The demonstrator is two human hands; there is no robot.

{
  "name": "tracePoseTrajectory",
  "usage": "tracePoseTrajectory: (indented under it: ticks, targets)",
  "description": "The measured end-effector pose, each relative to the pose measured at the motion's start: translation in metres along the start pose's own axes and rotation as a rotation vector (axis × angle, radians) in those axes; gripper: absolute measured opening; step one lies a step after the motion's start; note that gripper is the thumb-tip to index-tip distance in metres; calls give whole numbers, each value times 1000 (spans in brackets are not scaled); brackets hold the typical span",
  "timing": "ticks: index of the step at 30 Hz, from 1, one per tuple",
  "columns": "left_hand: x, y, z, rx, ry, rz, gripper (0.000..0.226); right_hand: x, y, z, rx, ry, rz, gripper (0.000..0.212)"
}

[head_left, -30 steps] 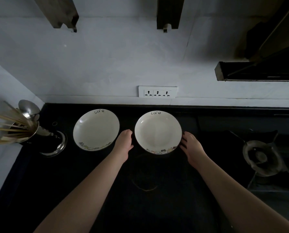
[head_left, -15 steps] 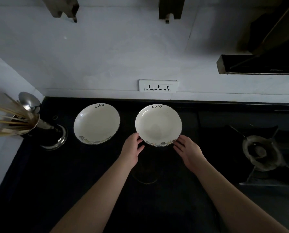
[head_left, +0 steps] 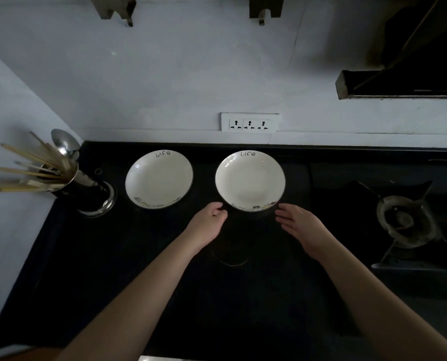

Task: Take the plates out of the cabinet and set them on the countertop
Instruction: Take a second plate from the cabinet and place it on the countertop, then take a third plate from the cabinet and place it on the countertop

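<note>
a: where are the plates?
b: both flat on the black countertop [head_left: 139,256], left plate [head_left: 159,179] and right plate [head_left: 250,180] side by side, apart.
a: and the hands?
b: left hand [head_left: 209,224] and right hand [head_left: 299,225] sit just beside the right plate's near rim, fingers loose, holding nothing.

Two glazed ceramic plates, the left plate [head_left: 159,179] and the right plate [head_left: 250,180], are showing a glossy cream finish against the table [head_left: 139,269], which is looking like dark, smooth, faintly shiny stone. Left of the plates, a polished metal utensil holder [head_left: 87,187] is carrying matt wooden chopsticks [head_left: 27,168] and a shiny metal spoon [head_left: 64,144].
</note>
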State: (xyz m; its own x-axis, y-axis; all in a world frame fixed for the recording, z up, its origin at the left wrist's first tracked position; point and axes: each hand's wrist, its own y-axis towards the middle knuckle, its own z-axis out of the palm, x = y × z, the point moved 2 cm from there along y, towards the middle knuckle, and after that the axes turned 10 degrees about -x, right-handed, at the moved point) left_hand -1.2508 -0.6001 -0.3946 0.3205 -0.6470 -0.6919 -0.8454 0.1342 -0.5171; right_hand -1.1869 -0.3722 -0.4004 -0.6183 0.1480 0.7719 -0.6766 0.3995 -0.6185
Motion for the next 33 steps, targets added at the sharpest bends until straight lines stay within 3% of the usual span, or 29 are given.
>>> tracePoseTrajectory:
  ticks: [3, 5, 7, 11, 19, 26, 33]
  targets:
    - [10, -25, -8, -45, 389, 246, 55, -7, -15, 4, -20, -219, -89, 37]
    - [20, -46, -14, -206, 810, 461, 56, -11, -30, 11, -49, -482, -249, 40]
    - [31, -66, -22, -298, 1027, 558, 59, -16, -49, 20, -74, -715, -436, 44]
    - [56, -90, -38, -308, 1065, 629, 65, -34, -88, 45, -144, -1008, -672, 55]
    - [108, -128, -81, -282, 1006, 769, 69, -83, -170, 91, -311, -1258, -689, 65]
    - [119, -154, -85, -180, 989, 936, 73, -117, -238, 100, -444, -1225, -593, 65]
    - [90, -199, -27, -28, 961, 1200, 73, -163, -311, 51, -650, -1227, -411, 64]
